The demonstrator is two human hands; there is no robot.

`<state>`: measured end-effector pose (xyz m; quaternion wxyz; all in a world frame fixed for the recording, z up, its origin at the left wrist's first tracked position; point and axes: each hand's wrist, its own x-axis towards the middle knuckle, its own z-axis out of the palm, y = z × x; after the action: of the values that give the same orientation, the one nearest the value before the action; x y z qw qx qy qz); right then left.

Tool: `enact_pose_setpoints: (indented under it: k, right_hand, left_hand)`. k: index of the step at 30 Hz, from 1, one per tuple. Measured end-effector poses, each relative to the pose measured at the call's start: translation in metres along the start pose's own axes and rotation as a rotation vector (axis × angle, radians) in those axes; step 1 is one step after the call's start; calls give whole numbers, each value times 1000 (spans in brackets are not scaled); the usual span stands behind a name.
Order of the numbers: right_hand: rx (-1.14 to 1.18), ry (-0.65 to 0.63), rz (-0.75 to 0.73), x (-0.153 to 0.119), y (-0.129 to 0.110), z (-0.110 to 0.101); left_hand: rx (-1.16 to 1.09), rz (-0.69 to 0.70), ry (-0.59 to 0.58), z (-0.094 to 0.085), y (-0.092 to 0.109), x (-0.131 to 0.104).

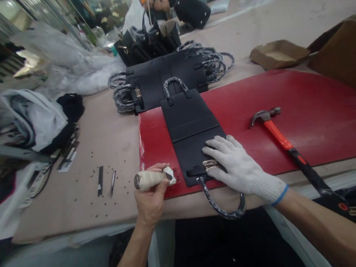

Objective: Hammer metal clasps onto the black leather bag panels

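A black bag panel [193,128] lies flat on a red mat [274,92], with a plastic-wrapped handle at each end and gold-coloured metal pieces near its lower end. My right hand [233,162], in a white glove, rests on the panel's lower part, fingers spread, beside the metal pieces. Just left of the panel, my bare left hand [152,194] is wrapped round a pale, tape-wrapped tool [152,179] with a whitish lump at its right end. To the right on the mat lies a claw hammer [278,135] with a red and black handle.
Stacked black panels [166,74] with wrapped handles lie behind the mat, black bags [148,40] beyond them. Two small metal tools [112,184] and scattered black bits lie at left. Cardboard [278,54] stands at back right. A person in pink [160,0] is at the far side.
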<state>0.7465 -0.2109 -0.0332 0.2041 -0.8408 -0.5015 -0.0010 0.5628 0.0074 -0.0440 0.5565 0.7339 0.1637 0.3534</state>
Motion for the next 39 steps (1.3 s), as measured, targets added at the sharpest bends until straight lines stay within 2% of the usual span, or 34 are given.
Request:
enact_pose_setpoints:
  k: [5,10,17,30,39]
  right_hand:
    - [-17,22,-22,0,3,5]
    - [-31,13,-22,1,6,8]
    - [-13,17,-9,2,5,8]
    - [6,46,8,2,2,7]
    - [6,59,-7,1,3,7]
  left_hand:
    - [-47,-17,-57,14,-5,-10]
    - [-43,3,-57,23,-4,-9]
    - [-11,159,-93,34,-2,-3]
    - [-14,228,-135,37,-7,-7]
    - [1,224,-144,38,-7,-7]
